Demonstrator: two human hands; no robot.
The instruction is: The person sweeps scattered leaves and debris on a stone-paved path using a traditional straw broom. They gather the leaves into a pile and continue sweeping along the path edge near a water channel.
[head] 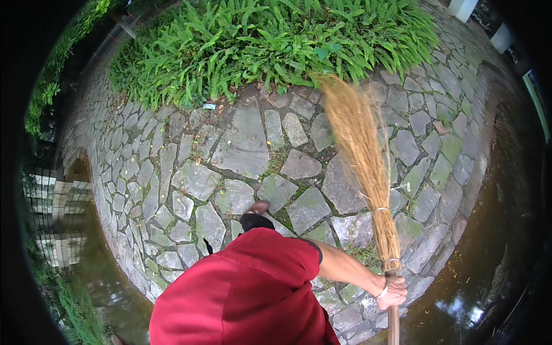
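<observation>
My right hand, with a pale band at its wrist, grips the wooden handle of a straw broom just below its bound neck. Thin bands wrap the straw in two places. The bristles spread away from me over the stones, and their blurred tips reach the front edge of a bed of green ferns. My left hand is out of view, and my red top covers the lower middle. Beneath me is irregular stone paving with moss and grass in its joints.
A small pale blue and white scrap lies at the ferns' edge, with fallen leaves around. Brown water borders the paving at right and left. My brown shoe is on the stones. White posts stand at far right.
</observation>
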